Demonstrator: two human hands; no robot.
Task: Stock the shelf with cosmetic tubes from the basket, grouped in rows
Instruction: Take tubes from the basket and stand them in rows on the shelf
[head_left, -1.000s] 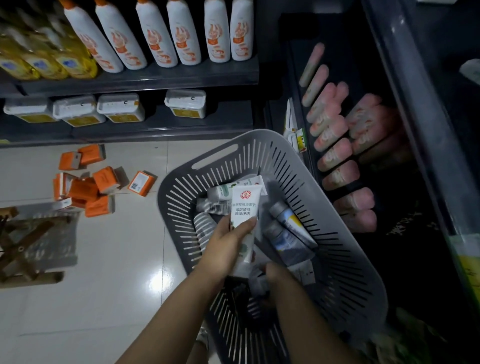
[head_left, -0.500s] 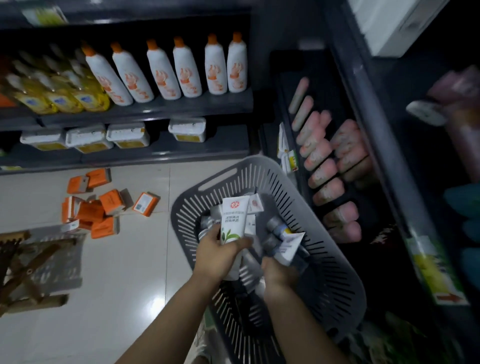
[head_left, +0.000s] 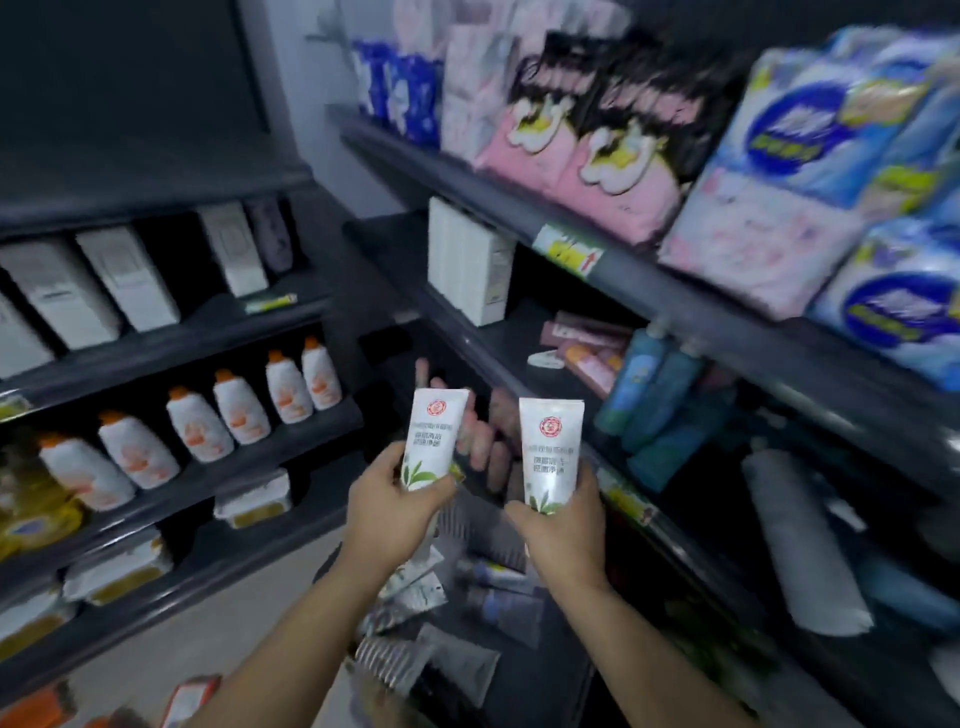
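Note:
My left hand (head_left: 392, 512) grips a white cosmetic tube (head_left: 431, 439) with a red seal and a green leaf, held upright. My right hand (head_left: 563, 525) grips a second white tube (head_left: 550, 457) of the same kind, also upright. Both hands are raised in front of the dark shelf on the right. Behind the tubes, a row of pink tubes (head_left: 485, 441) lies on the lower shelf. Below my forearms the grey basket (head_left: 480, 525) holds several more tubes (head_left: 498, 592), blurred and partly hidden by my arms.
White bottles with orange caps (head_left: 244, 405) line the left shelf, white boxes (head_left: 124, 280) above them. On the right, teal bottles (head_left: 649, 395), a white box (head_left: 467, 260) and pink and blue packs (head_left: 623, 156) fill upper shelves. Orange boxes (head_left: 36, 706) lie on the floor.
Both hands have lifted out of the basket, each holding a white tube. My view has swung up from the floor and basket to the shelves.

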